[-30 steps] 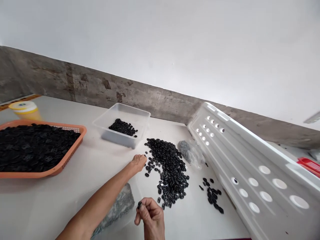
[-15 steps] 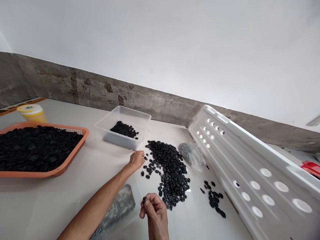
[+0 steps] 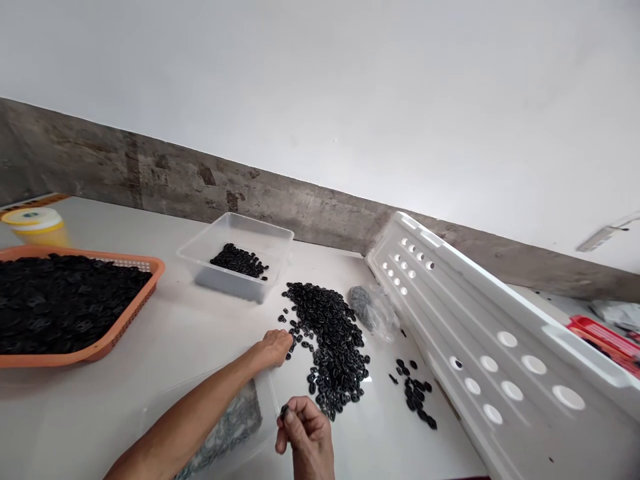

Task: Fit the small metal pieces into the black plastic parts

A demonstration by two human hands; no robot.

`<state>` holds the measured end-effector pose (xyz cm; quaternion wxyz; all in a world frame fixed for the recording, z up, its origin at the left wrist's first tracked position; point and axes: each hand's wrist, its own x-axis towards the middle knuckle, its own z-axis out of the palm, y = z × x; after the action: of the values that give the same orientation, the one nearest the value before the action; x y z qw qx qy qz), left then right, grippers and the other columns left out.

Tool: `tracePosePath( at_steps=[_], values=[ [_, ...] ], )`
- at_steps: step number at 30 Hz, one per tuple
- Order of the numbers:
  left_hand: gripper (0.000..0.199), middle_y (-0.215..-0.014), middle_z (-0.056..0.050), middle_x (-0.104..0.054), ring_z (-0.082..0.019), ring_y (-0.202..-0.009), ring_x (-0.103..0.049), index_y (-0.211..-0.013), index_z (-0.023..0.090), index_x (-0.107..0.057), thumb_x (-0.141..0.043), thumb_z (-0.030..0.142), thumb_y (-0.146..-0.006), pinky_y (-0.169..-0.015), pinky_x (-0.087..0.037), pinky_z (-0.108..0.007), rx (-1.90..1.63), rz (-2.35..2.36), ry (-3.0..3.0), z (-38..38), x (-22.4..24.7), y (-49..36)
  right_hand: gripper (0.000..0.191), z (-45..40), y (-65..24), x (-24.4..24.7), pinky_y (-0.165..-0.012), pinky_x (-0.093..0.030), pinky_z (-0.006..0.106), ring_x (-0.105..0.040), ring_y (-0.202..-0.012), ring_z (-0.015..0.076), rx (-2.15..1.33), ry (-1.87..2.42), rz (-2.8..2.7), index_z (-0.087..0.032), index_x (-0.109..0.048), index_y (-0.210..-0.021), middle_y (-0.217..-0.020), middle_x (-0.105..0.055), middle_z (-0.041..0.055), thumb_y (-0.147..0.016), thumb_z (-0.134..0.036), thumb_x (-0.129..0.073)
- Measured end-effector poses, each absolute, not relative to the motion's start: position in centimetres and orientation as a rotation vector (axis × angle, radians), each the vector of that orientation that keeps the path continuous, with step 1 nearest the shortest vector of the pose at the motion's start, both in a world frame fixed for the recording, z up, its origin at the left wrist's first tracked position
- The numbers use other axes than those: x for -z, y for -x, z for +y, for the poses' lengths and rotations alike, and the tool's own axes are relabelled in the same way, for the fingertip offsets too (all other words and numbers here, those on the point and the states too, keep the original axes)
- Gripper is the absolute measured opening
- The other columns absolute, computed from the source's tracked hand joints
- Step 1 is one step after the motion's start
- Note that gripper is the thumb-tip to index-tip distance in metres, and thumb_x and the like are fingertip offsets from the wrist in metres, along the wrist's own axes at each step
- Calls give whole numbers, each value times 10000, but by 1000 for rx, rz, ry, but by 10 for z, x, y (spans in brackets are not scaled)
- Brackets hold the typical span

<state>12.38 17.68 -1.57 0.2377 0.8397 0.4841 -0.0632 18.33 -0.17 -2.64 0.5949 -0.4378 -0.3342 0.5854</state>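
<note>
My left hand (image 3: pixel 276 348) is at the left edge of a heap of small black oval pieces with holes (image 3: pixel 330 337). Its fingers are bunched downward by loose pieces, and the fingertips are hidden. Closer to me, my right hand (image 3: pixel 311 433) pinches a small black oval piece (image 3: pixel 284 411) between thumb and forefinger. Under my left forearm lies a clear plastic box (image 3: pixel 270 393) holding many small grey metallic-looking parts (image 3: pixel 235 427). Beyond my left hand, a translucent plastic bin (image 3: pixel 230 283) contains more black pieces (image 3: pixel 240 260).
An orange basket (image 3: pixel 159 272) full of black pieces sits at left, near a yellow-and-white lidded container (image 3: pixel 40 227). A clear bag of grey parts (image 3: pixel 373 310) lies beside a tilted white perforated panel (image 3: pixel 450 320). A smaller black cluster (image 3: pixel 416 393) lies at right; farther off is a red tray (image 3: pixel 605 340).
My left hand has come nearer to me along the heap's left edge, its fingers turning downward. My right hand keeps its pinch on the black piece. The view has turned slightly right.
</note>
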Motion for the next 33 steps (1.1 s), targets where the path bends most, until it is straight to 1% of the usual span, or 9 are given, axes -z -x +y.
tracePosePath(
  at_steps=[4, 8, 11, 14, 16, 19, 23, 28, 33],
  values=[
    [292, -1185, -90, -588, -201, -1160, -540, -1091, 113, -608, -592, 316, -883, -1027, -451, -436, 46, 1321, -2263, 172, 16, -126, 582, 1, -186, 27, -481, -332, 112, -495, -450, 23, -1373, 999, -807, -82, -466, -820, -701, -573, 31, -688, -577, -745],
    [290, -1129, -85, -607, -183, -1093, -574, -1072, 110, -609, -585, 332, -887, -976, -486, -403, -127, 1309, -2119, 175, 8, -129, 599, 5, -177, 37, -476, -381, 130, -506, -453, 57, -1433, 968, -900, -71, -489, -787, -577, -533, 38, -691, -616, -720],
    [306, -958, -57, -641, -134, -880, -626, -1012, 94, -615, -567, 373, -896, -816, -545, -317, -276, 1228, -1928, 182, -8, -126, 634, 10, -169, 48, -473, -434, 163, -573, -570, 101, -1492, 976, -945, -71, -494, -784, -787, -577, 96, -629, -629, -752],
    [329, -839, -34, -638, -91, -710, -611, -1054, 90, -594, -511, 382, -925, -685, -542, -251, -483, 1070, -1714, 179, -27, -115, 623, 14, -167, 55, -552, -495, 180, -576, -768, 111, -1456, 1008, -920, -79, -485, -773, -1053, -510, 124, -628, -624, -751],
    [310, -869, -43, -646, -89, -720, -619, -1131, 96, -562, -494, 322, -931, -677, -536, -236, -650, 958, -1583, 166, -39, -106, 599, 16, -169, 55, -641, -517, 187, -545, -923, 137, -1432, 1026, -903, -84, -483, -762, -1138, -460, 130, -655, -615, -737],
    [330, -936, -76, -665, -86, -747, -637, -1158, 85, -565, -512, 204, -854, -686, -521, -203, -842, 841, -1434, 135, -50, -90, 567, 16, -173, 49, -749, -509, 185, -475, -1102, 183, -1425, 1058, -876, -77, -494, -734, -1226, -421, 141, -662, -574, -755],
    [359, -816, -54, -648, -88, -719, -614, -1103, 89, -636, -572, 208, -770, -665, -502, -175, -968, 893, -1345, 90, -54, -63, 574, 10, -174, 40, -780, -491, 191, -481, -1107, 192, -1436, 1087, -734, -73, -520, -747, -1302, -411, 140, -619, -562, -791],
    [302, -846, -18, -636, -82, -766, -625, -1076, 188, -696, -588, 265, -805, -714, -510, -140, -1062, 969, -1565, 55, -46, -30, 558, -5, -167, 34, -810, -485, 226, -485, -1152, 224, -1502, 1052, -599, -80, -508, -727, -1332, -431, 124, -594, -526, -816],
    [291, -824, -11, -668, -80, -744, -647, -1062, 196, -692, -605, 271, -795, -698, -521, -116, -1056, 1079, -1554, 49, -30, -17, 543, -6, -166, 28, -813, -469, 204, -432, -1229, 242, -1443, 1098, -564, -81, -504, -711, -1407, -369, 79, -606, -514, -814]
  ],
)
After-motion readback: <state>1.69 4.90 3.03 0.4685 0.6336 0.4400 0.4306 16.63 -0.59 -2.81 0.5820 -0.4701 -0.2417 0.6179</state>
